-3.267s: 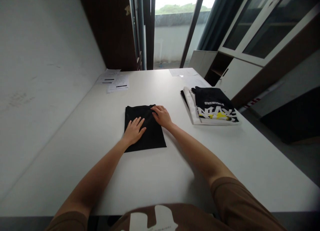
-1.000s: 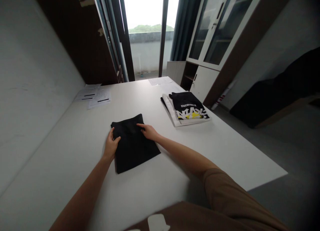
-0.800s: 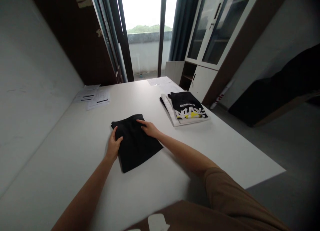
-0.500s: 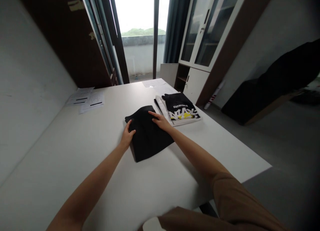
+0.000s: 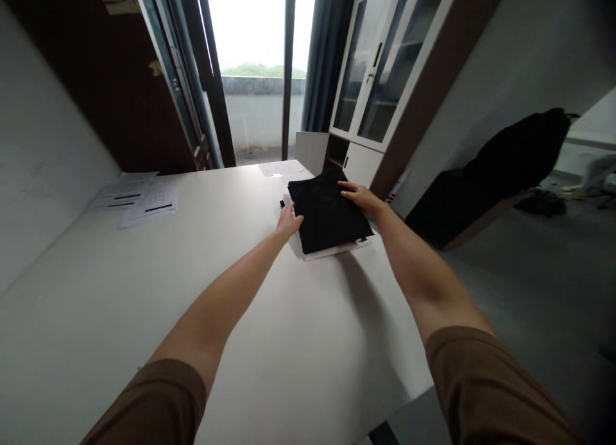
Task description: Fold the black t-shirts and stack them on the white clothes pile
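Note:
A folded black T-shirt [image 5: 327,215] lies over the stack of folded shirts [image 5: 320,254], covering nearly all of it. Only a white edge at the front and bits at the left side of the stack show. My left hand [image 5: 289,221] grips the left edge of the black T-shirt, thumb on top. On the opposite side, my right hand [image 5: 364,199] holds the upper right edge, its fingers lying over the cloth. Whether the T-shirt rests fully on the stack or is still held slightly up, I cannot tell.
The white table [image 5: 231,368] carries printed papers [image 5: 149,201] at the far left and another sheet [image 5: 283,169] at the back edge. Beyond its right side stand a glass-door cabinet [image 5: 368,79] and a large black covered object [image 5: 481,169].
Both hands have carried the black T-shirt right and away from me, from the bare tabletop onto the stack. The printed black shirt on top of the stack is now hidden.

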`<state>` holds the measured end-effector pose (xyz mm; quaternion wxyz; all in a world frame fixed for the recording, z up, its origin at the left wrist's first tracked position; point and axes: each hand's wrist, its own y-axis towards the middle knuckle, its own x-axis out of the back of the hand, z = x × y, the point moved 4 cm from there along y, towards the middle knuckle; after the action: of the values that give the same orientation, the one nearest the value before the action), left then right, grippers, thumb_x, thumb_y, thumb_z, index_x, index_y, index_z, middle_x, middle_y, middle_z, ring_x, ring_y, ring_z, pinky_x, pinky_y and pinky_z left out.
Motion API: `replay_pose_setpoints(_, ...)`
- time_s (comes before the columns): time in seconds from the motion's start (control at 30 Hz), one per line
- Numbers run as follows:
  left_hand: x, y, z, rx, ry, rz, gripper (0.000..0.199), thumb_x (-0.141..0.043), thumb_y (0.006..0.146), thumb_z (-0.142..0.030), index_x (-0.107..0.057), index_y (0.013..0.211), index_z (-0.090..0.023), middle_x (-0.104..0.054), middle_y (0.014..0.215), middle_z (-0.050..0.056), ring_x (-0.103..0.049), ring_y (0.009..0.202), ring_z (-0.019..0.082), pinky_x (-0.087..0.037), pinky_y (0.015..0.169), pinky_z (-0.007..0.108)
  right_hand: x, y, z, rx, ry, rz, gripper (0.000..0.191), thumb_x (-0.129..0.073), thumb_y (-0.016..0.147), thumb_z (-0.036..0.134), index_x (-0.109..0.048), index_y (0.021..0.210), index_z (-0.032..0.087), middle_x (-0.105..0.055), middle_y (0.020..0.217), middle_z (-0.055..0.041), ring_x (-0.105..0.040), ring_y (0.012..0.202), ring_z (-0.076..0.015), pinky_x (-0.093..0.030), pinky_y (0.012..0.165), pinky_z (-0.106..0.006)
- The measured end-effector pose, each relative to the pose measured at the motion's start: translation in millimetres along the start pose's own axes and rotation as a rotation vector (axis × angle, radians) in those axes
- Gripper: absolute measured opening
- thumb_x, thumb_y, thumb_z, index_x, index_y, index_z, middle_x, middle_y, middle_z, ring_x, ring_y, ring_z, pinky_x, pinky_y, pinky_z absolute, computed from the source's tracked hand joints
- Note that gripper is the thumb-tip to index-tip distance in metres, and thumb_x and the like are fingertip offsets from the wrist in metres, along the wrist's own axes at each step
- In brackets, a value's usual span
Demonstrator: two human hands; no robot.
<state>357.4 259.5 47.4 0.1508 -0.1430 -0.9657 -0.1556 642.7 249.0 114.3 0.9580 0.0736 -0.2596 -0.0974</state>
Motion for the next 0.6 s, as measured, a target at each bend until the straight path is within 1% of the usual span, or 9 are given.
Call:
replay_pose_setpoints(0.07, -12.3, -21.1, 16.8, 0.057, 0.101, 0.109, 0.057, -0.069, 0.079, -0.015, -0.064, 0.136, -0.014, -0.061, 0.140, 0.015, -0.054, 0.135, 0.034, -0.038, 0.119, 0.048, -4.8, -0.3, -25.9, -0.160, -0.190, 0.008, 0.054, -0.073, 0.088, 0.040, -0.066, 0.135, 0.013, -0.071, 0.123, -0.0160, -0.067, 0.107, -0.0279, -0.054, 0.098, -0.045)
replay_pose_setpoints(0.13, -19.2, -51.7, 31.0, 0.067, 0.184, 0.229, 0.050, -0.070, 0.078, -0.016, -0.070, 0.128, -0.017, -0.066, 0.134, 0.012, -0.059, 0.129, 0.032, -0.041, 0.117, 0.044, -19.2, -9.0, -43.9, -0.224, -0.413, 0.004, 0.044, -0.068, 0.092, 0.035, -0.069, 0.129, 0.013, -0.070, 0.125, -0.0166, -0.065, 0.112, -0.0288, -0.051, 0.101, -0.044)
replay_pose_setpoints(0.2, -18.8, -82.5, 38.9, 0.029, 0.228, 0.319, 0.050, -0.070, 0.079, -0.016, -0.070, 0.129, -0.022, -0.065, 0.138, 0.008, -0.057, 0.132, 0.028, -0.039, 0.119, 0.039, -37.8, -21.6, -49.7, -0.214, -0.617, -0.059, 0.039, -0.062, 0.095, 0.033, -0.070, 0.128, 0.015, -0.065, 0.133, -0.0178, -0.060, 0.122, -0.0310, -0.047, 0.106, -0.045)
replay_pose_setpoints(0.3, -6.8, -119.6, 41.7, -0.134, 0.383, 0.433, 0.056, -0.066, 0.086, -0.021, -0.061, 0.142, -0.023, -0.054, 0.152, 0.009, -0.047, 0.142, 0.028, -0.033, 0.123, 0.041, -64.9, -40.9, -37.8, -0.106, -0.830, -0.262, 0.043, -0.053, 0.099, 0.037, -0.067, 0.134, 0.016, -0.050, 0.150, -0.0211, -0.046, 0.137, -0.0368, -0.040, 0.111, -0.051)
replay_pose_setpoints(0.33, 0.1, -129.5, 42.7, -0.195, 0.464, 0.464, 0.057, -0.064, 0.089, -0.024, -0.058, 0.146, -0.022, -0.051, 0.155, 0.010, -0.044, 0.144, 0.028, -0.032, 0.124, 0.043, -74.4, -46.0, -31.4, -0.036, -0.872, -0.304, 0.045, -0.050, 0.101, 0.038, -0.064, 0.138, 0.017, -0.044, 0.156, -0.0206, -0.039, 0.143, -0.0375, -0.036, 0.113, -0.053)
replay_pose_setpoints(0.37, 8.8, -138.3, 44.5, -0.247, 0.548, 0.483, 0.057, -0.062, 0.092, -0.027, -0.055, 0.148, -0.022, -0.048, 0.157, 0.011, -0.042, 0.146, 0.029, -0.031, 0.124, 0.045, -84.2, -50.0, -26.0, 0.038, -0.901, -0.305, 0.048, -0.047, 0.102, 0.040, -0.061, 0.142, 0.018, -0.038, 0.161, -0.0190, -0.033, 0.146, -0.0373, -0.033, 0.116, -0.054)
replay_pose_setpoints(0.43, 32.2, -153.4, 51.8, -0.294, 0.687, 0.475, 0.054, -0.057, 0.097, -0.032, -0.053, 0.150, -0.023, -0.043, 0.161, 0.010, -0.038, 0.149, 0.029, -0.028, 0.125, 0.047, -103.1, -54.5, -22.4, 0.134, -0.934, -0.196, 0.051, -0.041, 0.105, 0.043, -0.055, 0.149, 0.021, -0.033, 0.164, -0.0155, -0.027, 0.150, -0.0349, -0.027, 0.118, -0.055)
replay_pose_setpoints(0.53, 79.9, -174.7, 69.7, -0.259, 0.835, 0.387, 0.051, -0.049, 0.103, -0.039, -0.050, 0.152, -0.026, -0.039, 0.164, 0.008, -0.033, 0.152, 0.028, -0.023, 0.126, 0.050, -121.5, -56.9, -31.2, 0.095, -0.966, 0.002, 0.055, -0.039, 0.105, 0.049, -0.050, 0.153, 0.023, -0.038, 0.162, -0.0153, -0.032, 0.148, -0.0337, -0.027, 0.118, -0.057)
replay_pose_setpoints(0.6, 117.0, -190.3, 84.6, -0.198, 0.912, 0.321, 0.052, -0.045, 0.104, -0.042, -0.047, 0.154, -0.027, -0.036, 0.166, 0.007, -0.030, 0.154, 0.029, -0.022, 0.127, 0.051, -129.7, -58.4, -33.6, 0.062, -0.990, 0.017, 0.056, -0.040, 0.105, 0.050, -0.051, 0.151, 0.021, -0.041, 0.161, -0.0174, -0.034, 0.148, -0.0348, -0.028, 0.117, -0.059)
